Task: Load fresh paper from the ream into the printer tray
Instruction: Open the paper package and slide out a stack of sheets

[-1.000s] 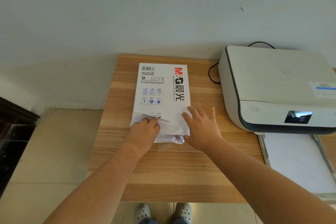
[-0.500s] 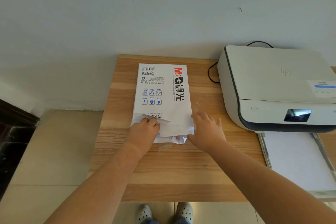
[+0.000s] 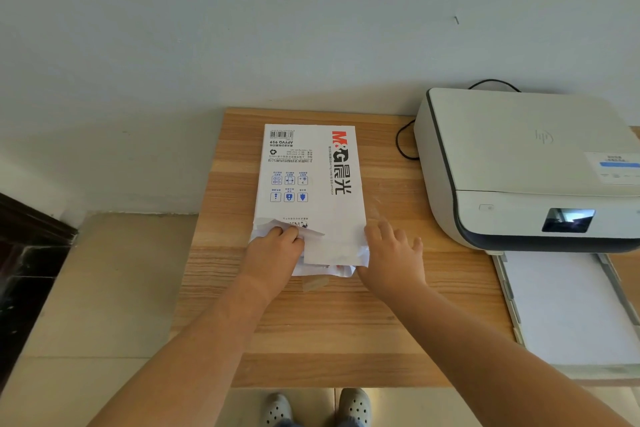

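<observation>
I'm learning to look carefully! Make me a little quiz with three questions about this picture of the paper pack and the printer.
1. True or false: the ream lies on the wooden table.
2. Which hand grips the torn wrapper flap at the ream's near end? A) left hand B) right hand
3. Fill in: the pulled-out printer tray sticks out from the front of the ____.

Key:
1. True.
2. A. The right hand rests with spread fingers at the ream's near right corner.
3. Printer.
</observation>
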